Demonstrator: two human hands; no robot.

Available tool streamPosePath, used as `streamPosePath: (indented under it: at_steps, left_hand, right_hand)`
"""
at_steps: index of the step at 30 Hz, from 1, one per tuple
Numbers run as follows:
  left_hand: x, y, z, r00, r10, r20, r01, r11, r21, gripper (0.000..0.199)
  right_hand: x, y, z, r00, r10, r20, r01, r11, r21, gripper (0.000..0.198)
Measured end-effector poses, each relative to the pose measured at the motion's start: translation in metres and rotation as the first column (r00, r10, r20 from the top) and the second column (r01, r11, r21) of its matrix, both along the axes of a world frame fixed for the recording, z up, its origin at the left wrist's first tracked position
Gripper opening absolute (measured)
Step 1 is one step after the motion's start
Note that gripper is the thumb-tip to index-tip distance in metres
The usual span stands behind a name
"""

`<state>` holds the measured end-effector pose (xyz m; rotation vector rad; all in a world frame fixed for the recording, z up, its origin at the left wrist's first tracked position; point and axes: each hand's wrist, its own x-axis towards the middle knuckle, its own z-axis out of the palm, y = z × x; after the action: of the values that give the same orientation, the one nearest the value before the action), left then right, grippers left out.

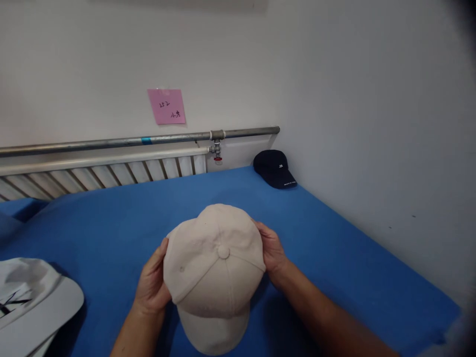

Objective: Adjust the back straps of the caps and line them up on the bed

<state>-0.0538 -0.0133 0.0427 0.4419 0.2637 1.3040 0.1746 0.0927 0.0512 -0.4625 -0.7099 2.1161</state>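
Note:
A beige baseball cap is held between my two hands over the blue-covered surface, its top button facing me and its brim pointing down toward me. My left hand grips the cap's left side, with the thumb along the outer edge. On the opposite side, my right hand closes on the cap's rim; part of its fingers is hidden behind the fabric. To the left lies a white cap with black markings, cut off by the picture's edge.
A dark navy cap sits in the far corner of the blue sheet, against the wall. Behind run a white radiator and a metal pipe with a red-handled valve. A pink note is taped above.

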Motion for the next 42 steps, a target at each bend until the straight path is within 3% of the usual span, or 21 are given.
streamPosePath:
  at_steps: [2, 8, 15, 22, 28, 36, 42]
  left_hand:
    - [0.001, 0.000, 0.001, 0.999, -0.045, 0.016, 0.045, 0.998, 0.037, 0.032]
    - [0.007, -0.004, 0.012, 0.983, -0.134, 0.124, 0.085, 0.937, 0.340, 0.042]
    - [0.016, -0.005, 0.021, 0.980, -0.133, 0.148, 0.075, 0.935, 0.348, 0.042]
    - [0.011, -0.003, 0.006, 0.999, 0.004, 0.043, -0.010, 0.990, 0.143, 0.027]
    - [0.021, 0.001, 0.001, 0.990, 0.083, -0.111, -0.092, 0.993, -0.074, 0.020]
    - [0.036, 0.016, 0.006, 0.942, 0.223, -0.252, -0.302, 0.890, -0.341, 0.020]
    - [0.039, 0.016, 0.012, 0.893, 0.316, -0.320, -0.430, 0.811, -0.397, 0.016]
  right_hand:
    - [-0.002, -0.001, 0.000, 1.000, 0.026, 0.006, -0.026, 0.999, -0.037, 0.023]
    - [-0.005, -0.006, 0.001, 0.999, 0.032, 0.012, -0.029, 0.983, -0.180, 0.022]
    - [-0.010, -0.009, 0.003, 0.999, 0.008, 0.042, -0.002, 0.991, -0.135, 0.022]
    - [-0.008, -0.004, 0.003, 0.989, -0.089, 0.116, 0.102, 0.988, -0.116, 0.016]
    - [-0.006, 0.009, -0.008, 0.968, -0.155, 0.197, 0.183, 0.974, -0.133, 0.013]
    - [-0.001, 0.024, -0.026, 0.946, -0.191, 0.262, 0.210, 0.977, -0.047, 0.017]
    - [-0.003, 0.023, -0.025, 0.976, -0.098, 0.193, 0.144, 0.961, -0.238, 0.014]
